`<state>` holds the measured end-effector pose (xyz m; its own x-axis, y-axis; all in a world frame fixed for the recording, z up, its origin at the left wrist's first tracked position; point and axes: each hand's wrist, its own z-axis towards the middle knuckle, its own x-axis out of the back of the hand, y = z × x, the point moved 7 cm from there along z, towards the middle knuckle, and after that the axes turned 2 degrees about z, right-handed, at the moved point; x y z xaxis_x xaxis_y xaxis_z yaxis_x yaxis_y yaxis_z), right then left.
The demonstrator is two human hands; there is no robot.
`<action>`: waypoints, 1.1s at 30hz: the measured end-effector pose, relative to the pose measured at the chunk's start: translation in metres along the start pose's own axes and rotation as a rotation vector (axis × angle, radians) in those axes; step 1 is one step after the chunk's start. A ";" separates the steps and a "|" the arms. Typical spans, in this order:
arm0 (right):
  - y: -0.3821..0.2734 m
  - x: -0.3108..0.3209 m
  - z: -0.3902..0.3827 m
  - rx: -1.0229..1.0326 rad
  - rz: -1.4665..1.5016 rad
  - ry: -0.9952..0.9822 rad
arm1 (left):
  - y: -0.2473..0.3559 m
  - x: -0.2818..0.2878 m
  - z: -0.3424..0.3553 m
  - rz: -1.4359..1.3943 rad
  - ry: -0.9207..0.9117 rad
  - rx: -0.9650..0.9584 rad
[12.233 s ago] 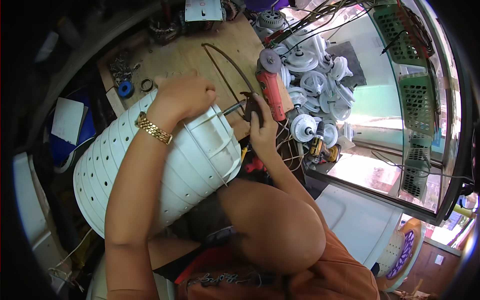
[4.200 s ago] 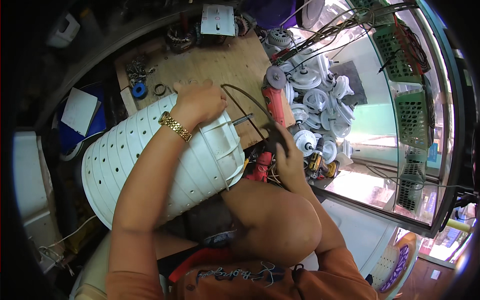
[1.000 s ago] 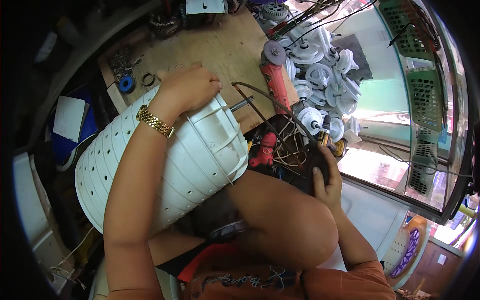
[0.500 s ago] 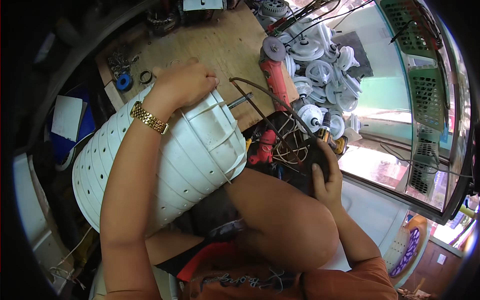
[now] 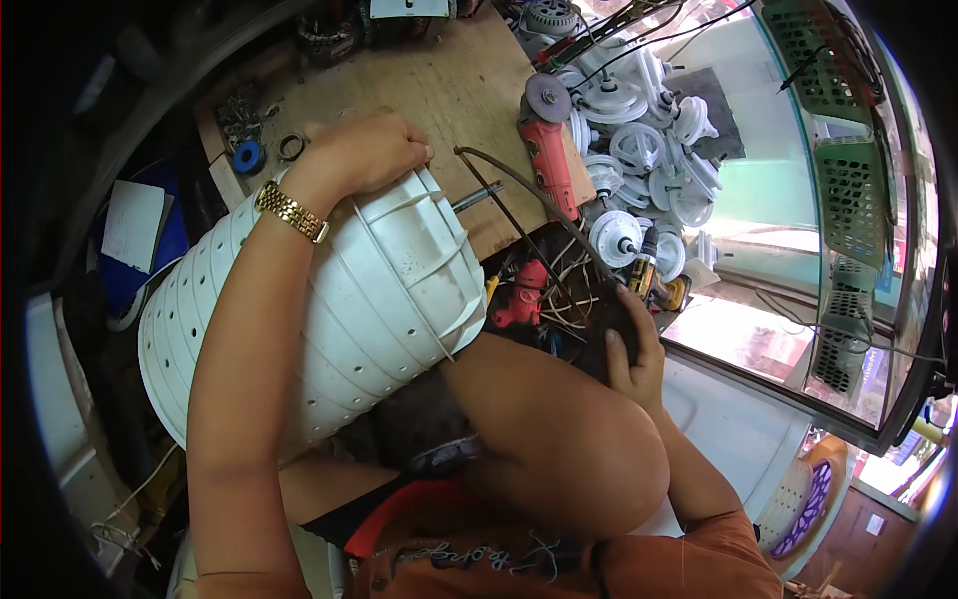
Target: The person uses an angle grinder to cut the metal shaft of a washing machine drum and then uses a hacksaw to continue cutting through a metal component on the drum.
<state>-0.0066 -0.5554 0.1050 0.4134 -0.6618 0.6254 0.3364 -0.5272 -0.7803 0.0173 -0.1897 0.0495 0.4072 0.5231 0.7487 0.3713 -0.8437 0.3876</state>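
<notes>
A white perforated spin tub (image 5: 364, 309), like that of a washing machine, lies tilted on its side across my lap. My left hand (image 5: 371, 155) curls over its upper edge, with a gold watch (image 5: 291, 212) on that wrist. From the tub's ribbed end sticks a metal shaft (image 5: 477, 197). My right hand (image 5: 639, 349) is closed round the dark handle end of a hacksaw (image 5: 519, 178). The saw's thin blade crosses the shaft, seemingly touching it. My right fingers partly hide the handle.
On the wooden board (image 5: 419, 80) lie a red angle grinder (image 5: 546, 155), blue tape (image 5: 248, 157) and a ring (image 5: 291, 148). White pulley-like parts (image 5: 639, 145) pile up at right, near a yellow-black drill (image 5: 649, 275). A red tool (image 5: 523, 295) lies among wires beyond my knee.
My right hand has moved left with the hacksaw, and its blade has slid along across the shaft. The tub and my left arm have shifted slightly left.
</notes>
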 end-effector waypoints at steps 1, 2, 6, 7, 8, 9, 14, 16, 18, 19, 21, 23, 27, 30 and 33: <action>0.006 -0.005 0.001 -0.012 0.001 0.000 | 0.002 -0.003 0.003 0.001 -0.011 -0.003; 0.016 -0.011 0.008 -0.024 0.095 0.032 | 0.006 -0.001 0.006 0.010 -0.001 -0.014; 0.021 -0.074 0.113 0.204 -0.013 0.108 | 0.024 -0.002 0.023 0.018 0.040 -0.063; 0.013 -0.080 0.132 0.263 -0.001 0.132 | 0.023 0.006 0.023 0.020 0.061 -0.070; 0.010 -0.090 0.134 0.210 0.020 0.054 | 0.012 0.005 0.018 -0.012 0.059 -0.075; 0.005 -0.090 0.127 0.194 0.015 0.013 | 0.004 0.003 0.013 -0.049 0.047 -0.081; -0.033 0.007 0.033 -0.017 -0.165 -0.101 | -0.001 -0.004 0.000 0.001 0.126 0.004; -0.046 0.021 0.019 -0.051 -0.129 -0.101 | -0.002 -0.008 0.002 0.044 0.167 -0.004; -0.032 0.013 0.028 -0.084 0.030 -0.065 | 0.003 -0.008 0.004 0.026 0.222 -0.023; -0.024 -0.009 0.049 -0.056 -0.067 -0.091 | 0.007 -0.009 0.005 0.027 0.215 -0.027; -0.011 -0.063 0.098 -0.059 -0.094 -0.092 | 0.026 -0.002 0.004 0.082 0.195 -0.025; -0.007 -0.081 0.127 -0.032 0.018 -0.092 | 0.005 0.006 0.016 0.030 0.189 -0.042; -0.041 -0.032 0.085 0.072 -0.117 -0.132 | -0.005 -0.005 0.006 -0.022 0.124 -0.010; -0.058 0.020 0.044 -0.012 -0.181 -0.166 | -0.005 -0.003 -0.006 0.048 0.161 0.059; -0.047 0.012 0.053 -0.020 -0.098 -0.151 | -0.002 -0.006 0.005 0.016 0.139 -0.029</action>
<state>0.0271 -0.5107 0.1496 0.5027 -0.5200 0.6906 0.3649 -0.5966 -0.7148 0.0190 -0.1906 0.0417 0.2924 0.4893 0.8217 0.3401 -0.8562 0.3889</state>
